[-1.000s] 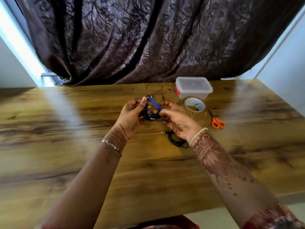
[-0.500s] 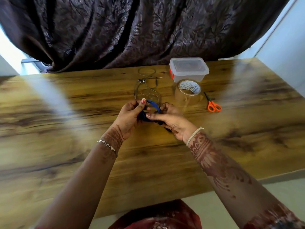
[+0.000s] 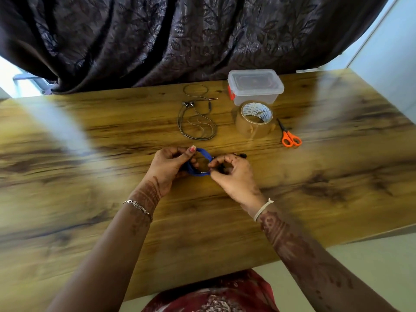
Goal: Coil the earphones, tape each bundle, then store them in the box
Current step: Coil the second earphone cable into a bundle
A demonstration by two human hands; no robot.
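Left hand grips one side of the blue earphones, fingers curled round the cable. Right hand pinches the other side between thumb and fingertips. The blue bundle is held as a small loop just above the surface, at centre frame. A black piece shows past the right fingers; its identity cannot be told. Above the hands, the grey earphones lie loose and uncoiled. To the upper right stand the tape roll, the orange scissors beside it, and the box with its lid on. Assessment: coiling of the blue set is in hand; no tape is seen on it, the grey set is untouched, and nothing is visibly stored. Most of the task remains. Against the earlier frames, the hands sit slightly further apart with the loop more open, and the black coil seen by the right wrist no longer shows.
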